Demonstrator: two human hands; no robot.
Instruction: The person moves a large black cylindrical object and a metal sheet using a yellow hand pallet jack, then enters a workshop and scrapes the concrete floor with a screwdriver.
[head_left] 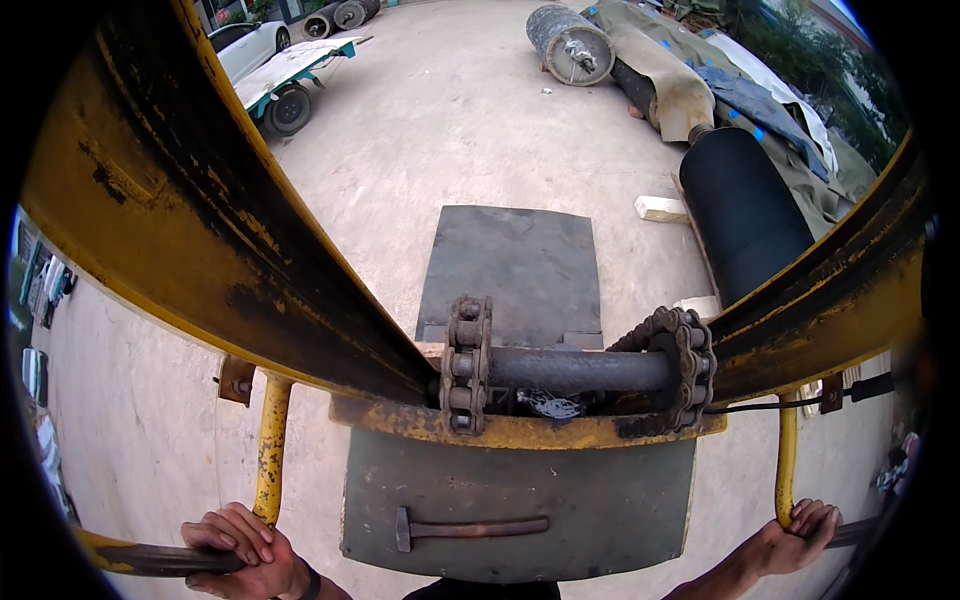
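Note:
My left hand (pixel 248 548) is wrapped round a worn dark handlebar (pixel 165 560) at the lower left, beside a yellow post (pixel 271 445). At the lower right, my right hand (pixel 792 542) grips the matching handlebar (pixel 853 533), next to another yellow post (pixel 786 450). Between my arms a hammer (pixel 475 527) lies on a dark green panel (pixel 600 500), its head to the left. Ahead of the panel, two greasy roller chains (pixel 466 365) loop over a machine's horizontal shaft (pixel 580 369), above a yellow crossbar (pixel 550 434).
Worn yellow mast rails (pixel 215 230) rise on both sides. Beyond the crossbar is a dark flat sheet (pixel 510 260). A black roller (pixel 745 205) and wooden blocks (pixel 662 209) lie at the right, with covered rolls behind. A flat trailer (pixel 300 70) and a white car (pixel 250 45) stand far left.

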